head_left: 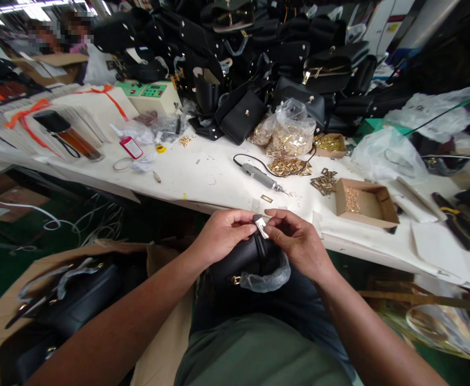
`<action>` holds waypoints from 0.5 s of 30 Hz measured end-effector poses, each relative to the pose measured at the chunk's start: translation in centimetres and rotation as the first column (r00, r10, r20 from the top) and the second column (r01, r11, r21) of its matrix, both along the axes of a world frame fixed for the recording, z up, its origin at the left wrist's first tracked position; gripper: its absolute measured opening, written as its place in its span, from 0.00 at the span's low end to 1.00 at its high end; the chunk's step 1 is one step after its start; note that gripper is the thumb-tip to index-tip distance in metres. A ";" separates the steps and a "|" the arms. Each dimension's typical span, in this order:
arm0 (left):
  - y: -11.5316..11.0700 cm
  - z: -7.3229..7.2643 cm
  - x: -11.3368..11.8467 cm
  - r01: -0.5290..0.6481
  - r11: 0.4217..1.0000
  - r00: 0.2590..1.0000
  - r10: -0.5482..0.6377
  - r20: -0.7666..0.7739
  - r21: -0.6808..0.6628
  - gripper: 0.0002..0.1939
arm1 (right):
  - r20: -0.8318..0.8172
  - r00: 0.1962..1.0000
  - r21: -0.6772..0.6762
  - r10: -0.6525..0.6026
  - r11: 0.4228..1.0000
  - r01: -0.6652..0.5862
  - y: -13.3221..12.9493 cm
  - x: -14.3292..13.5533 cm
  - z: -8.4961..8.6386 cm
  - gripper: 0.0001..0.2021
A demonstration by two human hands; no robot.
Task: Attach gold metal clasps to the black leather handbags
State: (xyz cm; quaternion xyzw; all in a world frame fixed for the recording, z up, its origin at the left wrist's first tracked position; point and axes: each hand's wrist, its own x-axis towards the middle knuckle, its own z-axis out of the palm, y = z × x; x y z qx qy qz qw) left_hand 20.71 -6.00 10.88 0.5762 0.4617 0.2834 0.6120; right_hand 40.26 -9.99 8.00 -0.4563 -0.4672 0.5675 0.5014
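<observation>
The left hand point(225, 233) is drawn to a narrow pinch, its fingertips and thumb on the edge of a silvery metal clasp point(261, 227). The right hand point(299, 241) meets it from the other side: the thumb presses against the clasp, and the index finger curls over just above it with little space between; whether that finger grips anything cannot be made out. The clasp sits at the top of a black bag point(235, 260) over the person's lap, in front of the table point(203, 174); the bag's handle point(269, 281) is wrapped in clear plastic.

Just beyond the hands, a small metal frame point(266, 198) lies on the table, near a grey corded power tool point(259, 176). Behind the tool are loose gold-coloured fittings point(291, 167) and a plastic bag point(291, 134) full of more. To the right stands an open cardboard box point(364, 217) with small copper-coloured pieces inside.

On the left, a red bottle point(131, 147) bears a white label, too small to read. White packages point(92, 107) tied with orange ribbon carry printed lines, blurred beyond reading. A green-faced control box point(150, 94) has tiny, illegible markings. Black bags point(243, 115) are heaped at the back.
</observation>
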 end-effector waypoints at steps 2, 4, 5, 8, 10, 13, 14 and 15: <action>0.0 0.0 0.0 0.006 1.000 1.000 -0.006 -0.002 -0.004 0.15 | -0.002 1.000 0.007 -0.024 1.000 0.024 -0.1 0.0 0.1 0.18; 0.0 0.0 0.0 0.014 1.000 1.000 -0.014 0.000 -0.007 0.15 | -0.009 0.999 0.019 -0.038 0.999 0.038 -0.1 -0.1 0.2 0.19; 0.1 -0.1 0.0 0.018 1.000 1.000 -0.018 0.000 -0.008 0.15 | -0.012 0.999 0.025 -0.047 0.999 0.048 -0.1 -0.2 0.2 0.19; 0.2 -0.2 0.0 0.018 1.000 1.000 -0.018 0.000 -0.008 0.15 | -0.016 0.998 0.035 -0.066 0.997 0.066 0.1 -0.5 0.2 0.18; 0.2 -0.3 0.0 0.013 1.000 1.000 -0.013 0.004 -0.007 0.15 | -0.017 0.997 0.036 -0.070 0.997 0.070 0.2 -0.5 0.2 0.16; 0.4 -0.5 -0.1 0.003 1.000 1.000 -0.002 0.004 -0.011 0.15 | -0.009 0.995 0.057 -0.104 0.993 0.105 0.4 -0.3 0.3 0.13; 0.4 -0.6 -0.1 -0.003 1.000 1.000 0.003 0.005 -0.015 0.15 | -0.005 0.993 0.070 -0.118 0.991 0.118 0.4 -0.1 0.3 0.11; 0.5 -0.6 -0.1 -0.010 1.000 1.000 0.011 0.007 -0.020 0.15 | -0.002 0.992 0.080 -0.124 0.989 0.123 0.4 0.1 0.3 0.10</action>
